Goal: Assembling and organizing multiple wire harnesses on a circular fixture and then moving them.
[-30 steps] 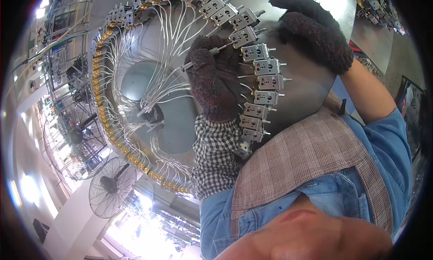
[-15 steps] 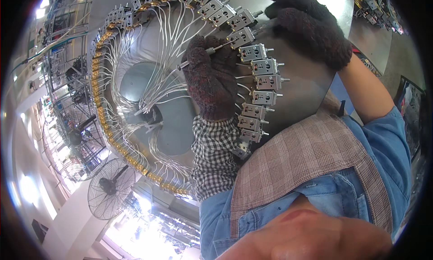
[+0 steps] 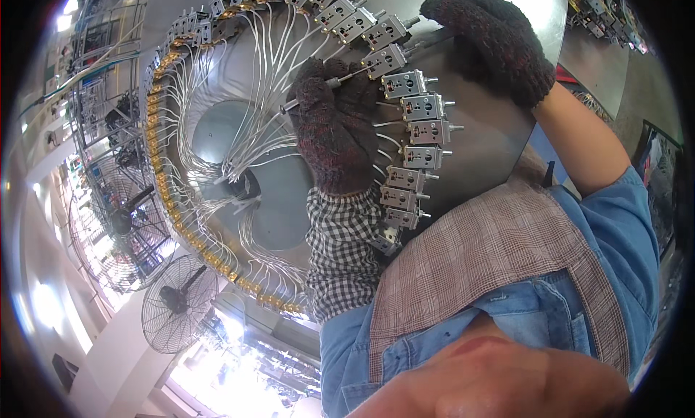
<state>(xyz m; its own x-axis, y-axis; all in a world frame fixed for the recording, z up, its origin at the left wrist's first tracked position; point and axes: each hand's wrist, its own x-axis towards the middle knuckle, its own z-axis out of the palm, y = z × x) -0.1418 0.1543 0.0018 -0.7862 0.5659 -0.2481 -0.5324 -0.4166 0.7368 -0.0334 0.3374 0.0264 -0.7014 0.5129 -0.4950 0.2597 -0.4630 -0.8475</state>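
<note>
Both my hands wear dark knitted gloves. My left hand [image 3: 334, 124] is closed around a slim metal screwdriver [image 3: 329, 82], whose thin shaft reaches up to the side of a small silver box-shaped thermostat [image 3: 385, 60] with a stub spindle. On that unit's spindle side, my right hand [image 3: 496, 45] grips a grey metal tool [image 3: 432, 38]; its kind is hidden by the glove. The tool's end meets the spindle or lies right beside it. Similar units [image 3: 427, 132] stand in a curved row below, spindles facing right.
White leads run from the units to a hub [image 3: 245, 186] on a round metal table [image 3: 286, 193]. Brass-coloured parts [image 3: 163, 175] line its left rim. More units [image 3: 601, 12] lie at the upper right. A caged fan [image 3: 174, 298] stands at the lower left.
My right hand has turned around the grey tool, its fingers now swung up and over. My left hand and the screwdriver have shifted slightly left.
</note>
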